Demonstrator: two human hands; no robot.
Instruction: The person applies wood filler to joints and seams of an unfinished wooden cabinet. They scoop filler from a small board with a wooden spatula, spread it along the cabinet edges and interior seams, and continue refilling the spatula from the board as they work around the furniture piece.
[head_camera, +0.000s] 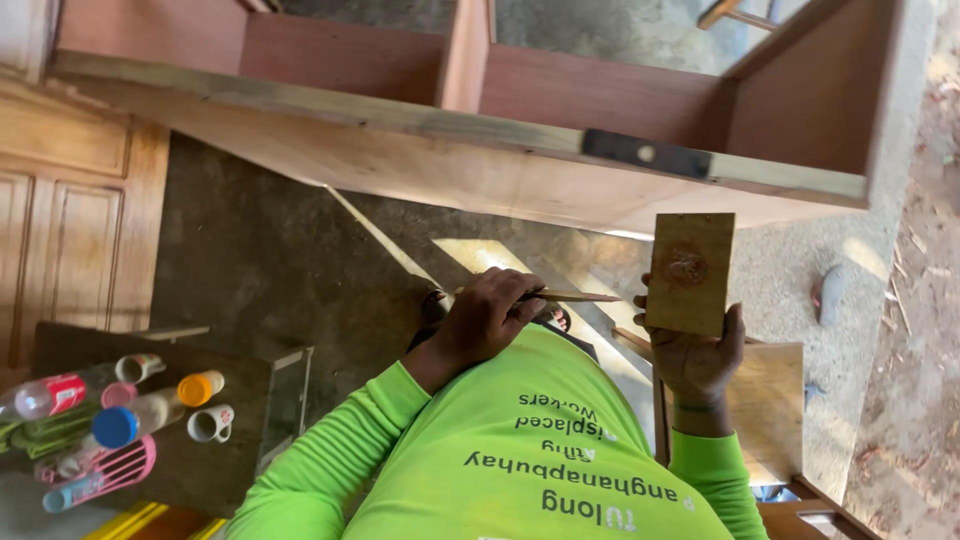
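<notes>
The person's left hand (490, 318) pinches a thin wooden stick (575, 296), its tip aimed at the small square board (690, 272) that the right hand (698, 358) holds upright by its lower edge, just below the front edge of the wooden cabinet (480, 160). A brown dab sits on the board's face. It looks like filler being picked up; steady scooping matters.

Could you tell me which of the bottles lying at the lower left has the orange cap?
It is the bottle with the orange cap, lying nearest the cabinet side of the cluster; its neighbour has a blue cap, and another, the red-labelled bottle, lies further left.
</notes>
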